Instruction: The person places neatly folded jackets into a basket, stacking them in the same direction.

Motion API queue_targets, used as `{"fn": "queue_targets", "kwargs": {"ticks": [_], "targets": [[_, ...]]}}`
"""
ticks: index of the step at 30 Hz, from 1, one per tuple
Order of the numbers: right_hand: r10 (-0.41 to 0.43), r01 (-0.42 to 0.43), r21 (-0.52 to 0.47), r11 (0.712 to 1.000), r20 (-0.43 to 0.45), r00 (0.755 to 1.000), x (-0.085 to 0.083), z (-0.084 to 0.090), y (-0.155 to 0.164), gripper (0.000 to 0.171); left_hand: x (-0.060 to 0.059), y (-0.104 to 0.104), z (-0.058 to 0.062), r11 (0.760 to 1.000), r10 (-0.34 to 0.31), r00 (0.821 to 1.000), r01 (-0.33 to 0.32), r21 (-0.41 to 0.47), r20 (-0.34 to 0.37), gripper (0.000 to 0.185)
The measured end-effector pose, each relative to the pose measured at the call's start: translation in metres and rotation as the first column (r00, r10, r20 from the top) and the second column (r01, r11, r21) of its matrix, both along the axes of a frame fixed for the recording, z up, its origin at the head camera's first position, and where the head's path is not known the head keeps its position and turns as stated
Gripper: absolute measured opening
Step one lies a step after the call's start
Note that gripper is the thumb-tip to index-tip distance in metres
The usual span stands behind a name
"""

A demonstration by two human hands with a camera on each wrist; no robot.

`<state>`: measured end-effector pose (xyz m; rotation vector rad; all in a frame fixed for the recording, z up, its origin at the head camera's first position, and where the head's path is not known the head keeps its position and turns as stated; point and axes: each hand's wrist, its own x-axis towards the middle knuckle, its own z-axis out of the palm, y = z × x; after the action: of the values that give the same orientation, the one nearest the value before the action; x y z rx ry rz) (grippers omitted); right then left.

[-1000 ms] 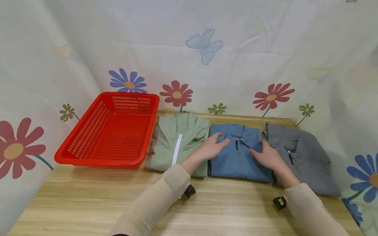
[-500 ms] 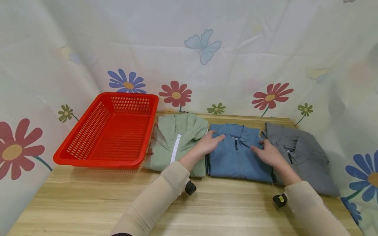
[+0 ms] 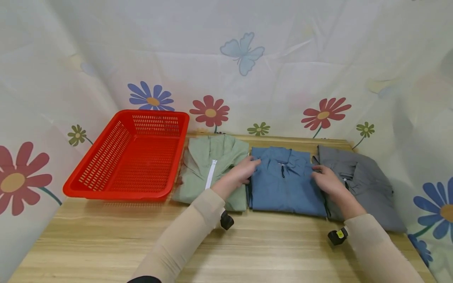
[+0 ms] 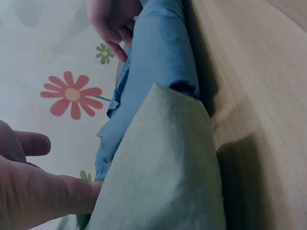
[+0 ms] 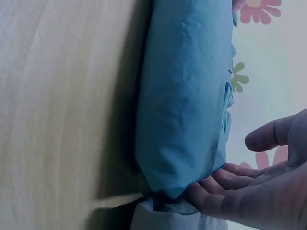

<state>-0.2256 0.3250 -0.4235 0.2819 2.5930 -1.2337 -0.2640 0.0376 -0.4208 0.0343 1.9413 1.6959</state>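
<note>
A folded blue jacket [image 3: 283, 186] lies on the wooden table [image 3: 247, 247] between a folded green jacket [image 3: 209, 165] with a white zip and a folded grey jacket [image 3: 366, 184]. My left hand [image 3: 252, 163] rests at the blue jacket's left edge, fingers straight, where it meets the green one. My right hand [image 3: 317, 171] lies at its right edge beside the grey jacket. In the left wrist view my left hand [image 4: 43, 191] touches the seam between green jacket [image 4: 163, 167] and blue jacket [image 4: 158, 52]. In the right wrist view my right hand [image 5: 249, 191] is flat, fingertips against the blue jacket [image 5: 187, 96].
A red perforated plastic basket [image 3: 116, 192] stands at the left of the table with nothing in it. A flower-printed curtain [image 3: 226, 70] closes off the back and both sides. The front half of the table shows bare wood.
Both hands have slid outward from the chest of the blue jacket to its left and right edges. The jackets and the basket have not moved.
</note>
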Motion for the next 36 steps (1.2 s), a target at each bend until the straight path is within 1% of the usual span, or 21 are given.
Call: {"fn": "queue_targets", "kwargs": {"ticks": [3,6,10,15,18,26,29,32,36], "targets": [[-0.012,0.012,-0.027,1.000,-0.007,1.000,0.001,0.000,0.002,0.061,-0.002,0.000,-0.001,1.000,-0.002,1.000,0.001,0.023,0.019,0.062],[-0.023,0.023,-0.046,0.999,-0.010,1.000,0.001,0.000,0.004,0.059,-0.003,0.001,0.000,1.000,0.003,1.000,-0.004,0.027,0.030,0.061],[-0.028,0.027,-0.065,0.998,-0.007,1.000,0.003,0.002,0.005,0.058,-0.002,0.004,0.002,1.000,0.017,1.000,-0.017,0.005,0.025,0.061],[-0.031,0.033,-0.091,0.995,0.020,0.999,0.004,0.003,0.005,0.058,0.000,0.008,0.004,0.999,0.016,1.000,-0.016,-0.040,0.012,0.061],[-0.039,0.042,-0.097,0.994,0.031,0.999,0.004,0.003,0.006,0.058,0.001,0.009,0.004,0.999,0.016,1.000,-0.016,-0.038,0.007,0.061],[-0.057,0.058,-0.044,0.997,0.015,0.998,0.004,0.001,0.008,0.057,0.004,0.011,0.002,0.997,0.058,0.998,-0.059,-0.042,-0.008,0.063],[-0.071,0.072,-0.050,0.996,0.018,0.997,0.004,0.000,0.008,0.060,0.005,0.011,0.000,0.997,0.077,0.997,-0.078,-0.022,-0.007,0.065],[-0.065,0.066,-0.069,0.995,0.016,0.998,0.004,-0.001,0.010,0.062,0.005,0.011,-0.001,0.996,0.093,0.996,-0.093,-0.005,-0.012,0.066],[-0.040,0.041,-0.091,0.995,0.008,0.999,0.005,-0.002,0.012,0.065,0.003,0.010,-0.003,0.994,0.106,0.994,-0.106,-0.020,-0.018,0.065]]}}
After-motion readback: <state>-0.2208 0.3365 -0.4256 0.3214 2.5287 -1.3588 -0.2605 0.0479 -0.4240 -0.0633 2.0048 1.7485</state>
